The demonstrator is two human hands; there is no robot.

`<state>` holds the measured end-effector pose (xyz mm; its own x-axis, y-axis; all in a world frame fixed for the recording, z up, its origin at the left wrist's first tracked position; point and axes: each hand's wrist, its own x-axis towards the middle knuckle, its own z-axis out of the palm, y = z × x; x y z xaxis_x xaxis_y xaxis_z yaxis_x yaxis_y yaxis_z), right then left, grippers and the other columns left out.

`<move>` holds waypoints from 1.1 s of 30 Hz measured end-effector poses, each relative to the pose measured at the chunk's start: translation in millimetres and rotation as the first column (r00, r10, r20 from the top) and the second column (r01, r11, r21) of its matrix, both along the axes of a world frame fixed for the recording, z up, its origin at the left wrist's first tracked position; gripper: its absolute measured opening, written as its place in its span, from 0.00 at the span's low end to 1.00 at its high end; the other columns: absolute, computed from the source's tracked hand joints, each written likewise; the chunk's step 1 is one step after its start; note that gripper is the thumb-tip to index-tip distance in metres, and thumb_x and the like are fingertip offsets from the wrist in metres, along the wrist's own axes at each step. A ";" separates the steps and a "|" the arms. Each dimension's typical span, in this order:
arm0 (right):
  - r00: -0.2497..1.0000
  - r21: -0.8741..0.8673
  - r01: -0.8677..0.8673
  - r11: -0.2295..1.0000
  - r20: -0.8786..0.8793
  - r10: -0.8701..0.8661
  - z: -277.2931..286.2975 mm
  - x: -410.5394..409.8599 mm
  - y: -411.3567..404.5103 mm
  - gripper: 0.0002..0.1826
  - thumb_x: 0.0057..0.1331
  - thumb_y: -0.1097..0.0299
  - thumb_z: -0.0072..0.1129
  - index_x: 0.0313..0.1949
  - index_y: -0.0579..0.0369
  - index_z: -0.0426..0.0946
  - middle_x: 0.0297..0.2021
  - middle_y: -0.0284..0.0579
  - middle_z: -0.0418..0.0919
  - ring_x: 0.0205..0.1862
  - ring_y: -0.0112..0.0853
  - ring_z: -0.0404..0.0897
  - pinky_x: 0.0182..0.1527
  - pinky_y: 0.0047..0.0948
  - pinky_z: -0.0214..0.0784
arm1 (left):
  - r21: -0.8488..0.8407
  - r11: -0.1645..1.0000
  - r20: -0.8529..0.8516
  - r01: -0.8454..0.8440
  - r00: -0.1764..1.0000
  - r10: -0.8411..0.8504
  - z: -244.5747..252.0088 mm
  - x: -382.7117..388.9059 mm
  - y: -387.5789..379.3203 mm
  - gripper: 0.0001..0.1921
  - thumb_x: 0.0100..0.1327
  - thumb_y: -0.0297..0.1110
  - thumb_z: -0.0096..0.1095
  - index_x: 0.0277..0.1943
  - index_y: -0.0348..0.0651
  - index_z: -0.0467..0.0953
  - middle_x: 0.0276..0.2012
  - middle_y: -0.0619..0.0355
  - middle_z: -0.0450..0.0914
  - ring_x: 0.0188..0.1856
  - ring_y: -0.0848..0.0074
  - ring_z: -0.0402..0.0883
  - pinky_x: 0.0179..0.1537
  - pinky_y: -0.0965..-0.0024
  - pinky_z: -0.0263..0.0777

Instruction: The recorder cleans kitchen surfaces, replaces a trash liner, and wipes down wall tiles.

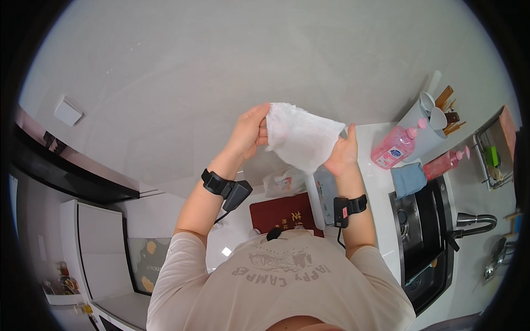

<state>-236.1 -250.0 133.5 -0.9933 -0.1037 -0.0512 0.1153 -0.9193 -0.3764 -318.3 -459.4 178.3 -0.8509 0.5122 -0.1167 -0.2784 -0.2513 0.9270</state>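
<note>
A white cloth (pixel 304 134) is spread between my two hands in front of a grey wall. My left hand (pixel 250 130) pinches its left edge, thumb on top and fingers curled behind. At the lower right edge of the cloth is my right hand (pixel 343 153), palm partly turned up and thumb raised; its fingers are hidden behind the cloth, so the grip there is unclear. Black devices are strapped on both wrists.
On the right counter (pixel 379 198) stand pink pump bottles (pixel 394 149), a blue cloth (pixel 409 178), a utensil holder (pixel 418 120) and a black sink (pixel 422 231) with a faucet (pixel 476 221). Below lie a plastic bag (pixel 285 182) and a dark red mat (pixel 277 213).
</note>
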 end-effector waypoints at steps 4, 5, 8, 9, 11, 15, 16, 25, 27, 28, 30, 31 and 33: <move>0.999 0.072 -0.043 0.996 -0.019 0.045 4.7 0.0 3.1 0.34 0.69 0.46 0.34 0.59 0.67 0.60 0.57 0.53 0.67 0.59 0.42 0.67 0.60 0.40 0.58 | -0.004 1.000 0.043 0.026 0.999 -0.026 1.2 -7.5 -12.2 0.19 0.70 0.43 0.41 0.52 0.34 0.67 0.35 0.52 0.80 0.28 0.75 0.82 0.25 0.76 0.78; 1.000 0.295 0.010 0.955 -0.026 -0.003 5.0 -3.4 5.3 0.31 0.69 0.51 0.36 0.59 0.67 0.60 0.57 0.52 0.68 0.58 0.40 0.68 0.59 0.39 0.60 | -0.007 1.000 0.042 0.031 0.999 -0.030 0.3 -10.3 -14.5 0.19 0.70 0.43 0.41 0.52 0.34 0.67 0.35 0.52 0.80 0.28 0.75 0.82 0.25 0.76 0.78; 0.991 0.544 0.128 0.829 -0.094 -0.092 20.2 -7.1 9.7 0.26 0.70 0.58 0.39 0.58 0.67 0.62 0.55 0.50 0.69 0.56 0.36 0.70 0.57 0.35 0.63 | 0.040 0.988 0.053 0.152 0.987 -0.154 1.2 -13.0 -20.2 0.20 0.70 0.41 0.40 0.55 0.34 0.64 0.37 0.52 0.79 0.28 0.76 0.82 0.25 0.75 0.79; 0.981 0.584 0.188 0.790 -0.150 -0.123 28.4 -8.3 11.0 0.23 0.70 0.61 0.40 0.57 0.67 0.63 0.54 0.49 0.70 0.56 0.34 0.71 0.55 0.32 0.64 | 0.049 0.983 0.033 0.175 0.984 -0.176 7.4 -9.0 -21.6 0.20 0.70 0.39 0.40 0.57 0.34 0.62 0.39 0.51 0.78 0.28 0.76 0.82 0.26 0.76 0.79; 0.978 0.665 0.211 0.716 -0.150 -0.149 39.0 -9.4 12.8 0.23 0.70 0.59 0.41 0.55 0.67 0.65 0.51 0.48 0.72 0.53 0.32 0.73 0.52 0.31 0.67 | 0.055 0.978 0.012 0.201 0.979 -0.202 9.4 -8.6 -24.7 0.20 0.69 0.37 0.40 0.59 0.34 0.60 0.41 0.51 0.78 0.29 0.77 0.82 0.26 0.76 0.80; 0.982 0.867 0.156 0.473 -0.086 -0.167 47.9 -14.3 26.8 0.25 0.68 0.53 0.44 0.50 0.65 0.69 0.44 0.44 0.77 0.44 0.27 0.77 0.42 0.26 0.71 | 0.192 0.916 -0.014 0.353 0.934 -0.357 6.3 -12.6 -27.8 0.23 0.67 0.29 0.41 0.64 0.35 0.53 0.46 0.51 0.76 0.34 0.76 0.82 0.31 0.76 0.81; 0.982 0.866 0.159 0.474 -0.089 -0.167 51.7 -14.8 28.9 0.25 0.68 0.53 0.44 0.50 0.65 0.69 0.44 0.44 0.77 0.44 0.27 0.77 0.42 0.26 0.71 | 0.227 0.903 -0.014 0.366 0.928 -0.372 6.1 -12.6 -27.6 0.24 0.66 0.26 0.42 0.65 0.35 0.51 0.47 0.51 0.75 0.37 0.76 0.82 0.33 0.76 0.81; 0.974 0.757 0.219 0.616 -0.211 -0.086 84.8 19.3 15.1 0.10 0.63 0.69 0.55 0.40 0.63 0.77 0.37 0.38 0.76 0.38 0.22 0.74 0.40 0.20 0.66 | 0.231 0.954 -0.180 0.190 0.972 -0.150 26.8 -3.5 -24.5 0.23 0.63 0.24 0.50 0.61 0.35 0.60 0.42 0.52 0.79 0.36 0.77 0.82 0.35 0.76 0.79; 0.791 0.770 0.595 0.231 -0.612 0.004 90.0 35.2 17.7 0.07 0.60 0.78 0.53 0.37 0.62 0.79 0.37 0.37 0.75 0.39 0.23 0.73 0.43 0.20 0.64 | 0.155 0.968 -0.294 0.196 0.945 -0.144 30.7 -4.8 -39.2 0.20 0.62 0.25 0.53 0.57 0.35 0.65 0.43 0.52 0.79 0.40 0.75 0.81 0.39 0.73 0.78; 0.720 0.726 0.628 0.280 -0.678 0.146 91.3 37.0 25.4 0.10 0.58 0.83 0.49 0.33 0.61 0.80 0.37 0.38 0.76 0.40 0.24 0.72 0.43 0.21 0.63 | 0.073 0.978 -0.395 0.195 0.906 -0.151 33.0 -5.2 -44.1 0.17 0.61 0.25 0.55 0.54 0.34 0.71 0.44 0.53 0.79 0.45 0.74 0.80 0.43 0.70 0.77; 0.738 0.746 0.634 0.204 -0.662 0.128 95.0 36.4 28.2 0.12 0.56 0.84 0.47 0.32 0.60 0.81 0.37 0.39 0.75 0.40 0.24 0.72 0.43 0.21 0.62 | 0.039 0.982 -0.420 0.184 0.895 -0.151 39.7 -3.4 -47.8 0.15 0.61 0.26 0.56 0.51 0.34 0.73 0.41 0.54 0.80 0.43 0.76 0.80 0.41 0.72 0.76; 0.758 0.764 0.632 0.130 -0.644 0.103 95.9 36.0 28.9 0.14 0.55 0.86 0.46 0.31 0.59 0.81 0.37 0.39 0.75 0.40 0.23 0.72 0.43 0.21 0.62 | 0.001 0.985 -0.439 0.174 0.885 -0.156 42.2 -2.2 -48.5 0.13 0.61 0.27 0.57 0.49 0.34 0.75 0.39 0.56 0.80 0.41 0.78 0.80 0.40 0.74 0.76; 0.775 0.773 0.610 0.176 -0.628 0.070 87.3 27.5 34.4 0.17 0.54 0.87 0.42 0.34 0.60 0.81 0.37 0.38 0.76 0.41 0.23 0.72 0.43 0.21 0.62 | 0.014 0.989 -0.435 0.146 0.892 -0.125 38.8 -2.5 -44.7 0.14 0.62 0.27 0.56 0.49 0.34 0.75 0.39 0.56 0.80 0.39 0.79 0.80 0.38 0.75 0.75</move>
<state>-208.6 -215.7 220.8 -0.8416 -0.0380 0.5388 -0.5333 0.2160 -0.8179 -320.8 -504.1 217.1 -0.7341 0.6221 0.2721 0.1121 -0.2841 0.9522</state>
